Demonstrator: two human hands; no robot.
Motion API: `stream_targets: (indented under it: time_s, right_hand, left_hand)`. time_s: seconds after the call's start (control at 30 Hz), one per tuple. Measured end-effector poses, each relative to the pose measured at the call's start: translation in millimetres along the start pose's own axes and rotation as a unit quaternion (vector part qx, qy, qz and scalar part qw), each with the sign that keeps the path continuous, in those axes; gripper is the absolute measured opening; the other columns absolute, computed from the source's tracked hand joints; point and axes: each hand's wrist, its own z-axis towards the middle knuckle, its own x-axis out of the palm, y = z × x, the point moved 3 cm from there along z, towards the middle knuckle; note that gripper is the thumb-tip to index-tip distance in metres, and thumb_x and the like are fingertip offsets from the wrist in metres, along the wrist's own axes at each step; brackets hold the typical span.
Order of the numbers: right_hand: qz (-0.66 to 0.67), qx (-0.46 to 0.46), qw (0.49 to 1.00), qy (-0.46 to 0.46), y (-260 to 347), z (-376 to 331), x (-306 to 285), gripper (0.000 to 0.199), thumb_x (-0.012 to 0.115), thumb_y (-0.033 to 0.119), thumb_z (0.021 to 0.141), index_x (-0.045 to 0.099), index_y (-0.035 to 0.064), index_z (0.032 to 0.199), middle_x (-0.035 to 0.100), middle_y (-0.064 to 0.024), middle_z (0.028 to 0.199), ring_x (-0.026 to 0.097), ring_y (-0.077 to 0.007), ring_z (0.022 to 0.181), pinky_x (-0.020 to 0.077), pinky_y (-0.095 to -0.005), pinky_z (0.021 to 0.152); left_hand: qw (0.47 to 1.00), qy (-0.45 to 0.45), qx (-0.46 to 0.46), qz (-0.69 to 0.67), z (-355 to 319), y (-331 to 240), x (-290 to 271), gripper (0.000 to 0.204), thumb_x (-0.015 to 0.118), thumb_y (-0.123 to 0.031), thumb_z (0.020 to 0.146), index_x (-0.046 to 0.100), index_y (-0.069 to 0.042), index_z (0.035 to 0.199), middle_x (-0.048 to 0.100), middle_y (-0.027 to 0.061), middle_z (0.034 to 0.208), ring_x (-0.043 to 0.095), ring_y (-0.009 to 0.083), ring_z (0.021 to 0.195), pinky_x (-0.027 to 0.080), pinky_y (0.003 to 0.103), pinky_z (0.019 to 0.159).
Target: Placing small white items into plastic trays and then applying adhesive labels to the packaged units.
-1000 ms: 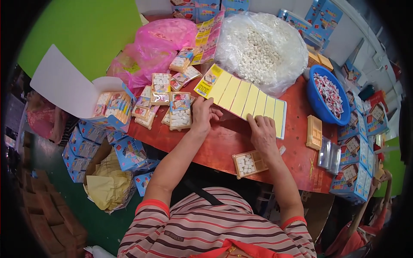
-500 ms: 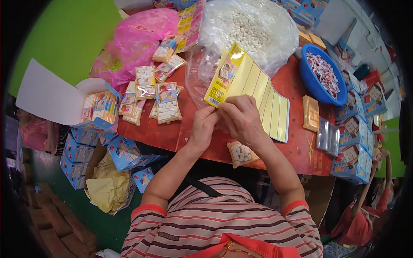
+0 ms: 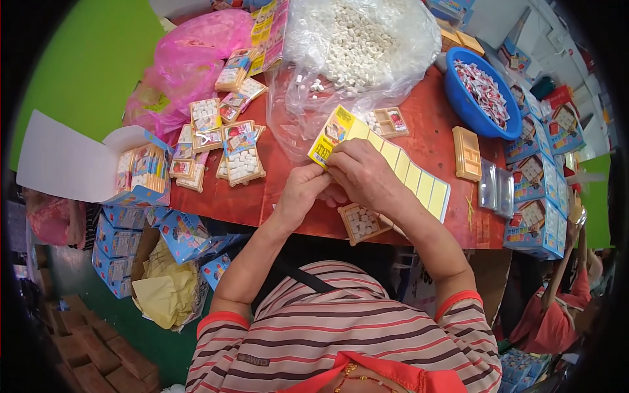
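Both of my hands meet over the front of the table at a sheet of stickers. My left hand (image 3: 303, 191) pinches its near corner between thumb and fingers. My right hand (image 3: 364, 174) is closed on the same edge, its fingertips partly hidden. The sticker sheet (image 3: 419, 188) has a yellow backing with empty strips and a printed yellow label at its left end; it slants away under my right hand. Just below my hands lies a small tan tray (image 3: 362, 223) of white pieces. Another partly filled tray (image 3: 386, 122) sits beyond the sheet.
Filled packs (image 3: 242, 154) lie in a pile at left, beside an open carton (image 3: 141, 171) of packs. A clear bag of white pieces (image 3: 360, 49) and a pink bag (image 3: 196, 56) stand behind. At right are a blue basin (image 3: 481, 92) of sachets, empty trays (image 3: 466, 154) and stacked blue boxes (image 3: 534, 229).
The sheet has tipped lower and farther under my right hand, uncovering the tray beyond it. Both hands stay together at its corner. The whole view has shifted slightly.
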Motion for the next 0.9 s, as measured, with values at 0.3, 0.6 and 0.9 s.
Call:
stream_targets:
  time_s: [0.3,0.6,0.9]
  right_hand:
    - [-0.044,0.038,0.998,-0.011,3.5,-10.8,8.3,0.015,0.068,0.005,0.080,0.061,0.0031,0.093,0.061,-0.0109,0.092,0.063,-0.0304,0.083,0.0517,-0.0390,0.074]
    - [0.115,0.057,0.992,-0.007,-4.9,-17.6,0.4,0.012,0.069,0.004,0.081,0.061,0.0021,0.090,0.062,-0.0103,0.092,0.064,-0.0302,0.079,0.0533,-0.0383,0.068]
    - [0.044,0.088,0.995,0.000,-3.8,-26.9,9.7,0.014,0.066,0.004,0.081,0.058,0.0043,0.094,0.059,-0.0129,0.088,0.062,-0.0326,0.078,0.0526,-0.0378,0.069]
  left_hand:
    - [1.000,0.001,0.002,0.000,-0.4,9.4,3.2,0.022,0.047,-0.010,0.099,0.062,0.004,0.106,0.071,0.0130,0.090,0.071,0.0188,0.074,0.056,0.027,0.065]
    - [0.995,0.011,-0.020,-0.094,-5.1,10.7,11.0,0.023,0.045,-0.011,0.099,0.061,0.005,0.103,0.070,0.0154,0.089,0.072,0.0232,0.076,0.056,0.027,0.064]
    - [0.997,0.012,-0.021,-0.072,-5.0,21.5,11.2,0.024,0.045,-0.012,0.100,0.061,0.005,0.104,0.070,0.0152,0.089,0.072,0.0219,0.074,0.056,0.028,0.065]
